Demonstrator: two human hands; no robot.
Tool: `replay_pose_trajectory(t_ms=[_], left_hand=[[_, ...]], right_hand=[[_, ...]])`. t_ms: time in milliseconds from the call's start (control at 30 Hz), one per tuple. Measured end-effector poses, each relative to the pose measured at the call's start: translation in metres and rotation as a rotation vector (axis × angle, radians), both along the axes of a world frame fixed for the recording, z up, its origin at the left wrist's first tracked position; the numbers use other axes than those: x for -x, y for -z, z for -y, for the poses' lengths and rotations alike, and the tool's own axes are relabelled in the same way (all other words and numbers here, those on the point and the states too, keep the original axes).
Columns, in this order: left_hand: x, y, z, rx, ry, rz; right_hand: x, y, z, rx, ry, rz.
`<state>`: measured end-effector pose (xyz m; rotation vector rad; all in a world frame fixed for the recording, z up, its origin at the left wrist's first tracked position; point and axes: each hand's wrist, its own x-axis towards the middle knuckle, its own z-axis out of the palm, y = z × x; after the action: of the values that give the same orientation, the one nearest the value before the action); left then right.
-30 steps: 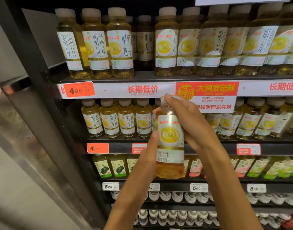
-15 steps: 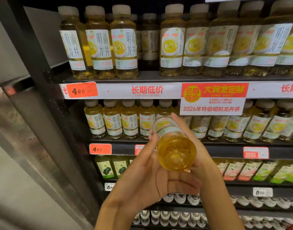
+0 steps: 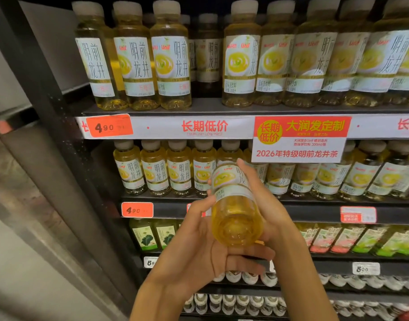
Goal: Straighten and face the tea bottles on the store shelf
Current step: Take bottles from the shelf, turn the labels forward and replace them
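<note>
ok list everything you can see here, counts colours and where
held tea bottle: one, golden, tilted base toward camera, before middle shelf
top shelf bottles: front row of about nine, golden, white caps, one gap
middle shelf bottles: a row, partly hidden
green-label bottles: lower shelf, left
orange price tags: two, left shelf edges
promo sign: one, red and white, upper shelf edge
left hand: under the bottle's base
right hand: around its side

Both hands hold one tea bottle [image 3: 236, 205] tilted base-first toward the camera: the left hand [image 3: 198, 246] cups beneath, the right hand [image 3: 266, 200] grips its side, before the stocked shelf [image 3: 222, 110].
</note>
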<state>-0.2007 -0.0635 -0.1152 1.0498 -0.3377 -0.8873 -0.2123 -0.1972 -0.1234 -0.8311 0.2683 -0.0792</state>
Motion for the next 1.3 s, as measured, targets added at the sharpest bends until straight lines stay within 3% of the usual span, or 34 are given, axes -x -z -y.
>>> replay_pose_trajectory(t_ms=[67, 167, 300, 467, 567, 733, 867, 1067, 1300], left_hand=[[-0.005, 0.006, 0.0, 0.091, -0.031, -0.048], [-0.008, 0.016, 0.0, 0.07, 0.194, -0.106], [-0.008, 0.021, -0.007, 0.124, 0.315, -0.021], [-0.013, 0.028, -0.01, 0.138, 0.133, 0.084], [-0.012, 0.027, -0.015, 0.091, 0.096, 0.272], [-0.011, 0.029, -0.015, 0.101, 0.021, 0.427], [-0.014, 0.029, -0.013, 0.143, -0.053, 0.483], [-0.019, 0.025, -0.011, 0.173, -0.104, 0.596], [-0.023, 0.03, -0.012, 0.149, -0.134, 0.677]], right_hand=[[-0.004, -0.002, 0.001, 0.054, 0.041, 0.031], [-0.007, -0.008, 0.007, 0.185, -0.006, 0.142], [-0.003, -0.016, 0.011, 0.349, 0.003, 0.23], [0.009, -0.032, 0.013, 0.514, 0.063, 0.407], [0.013, -0.038, 0.011, 0.564, 0.074, 0.43], [0.02, -0.041, 0.004, 0.595, 0.107, 0.431], [0.029, -0.041, 0.004, 0.703, 0.074, 0.503], [0.038, -0.039, 0.005, 0.622, 0.009, 0.644], [0.045, -0.036, 0.012, 0.71, -0.046, 0.691]])
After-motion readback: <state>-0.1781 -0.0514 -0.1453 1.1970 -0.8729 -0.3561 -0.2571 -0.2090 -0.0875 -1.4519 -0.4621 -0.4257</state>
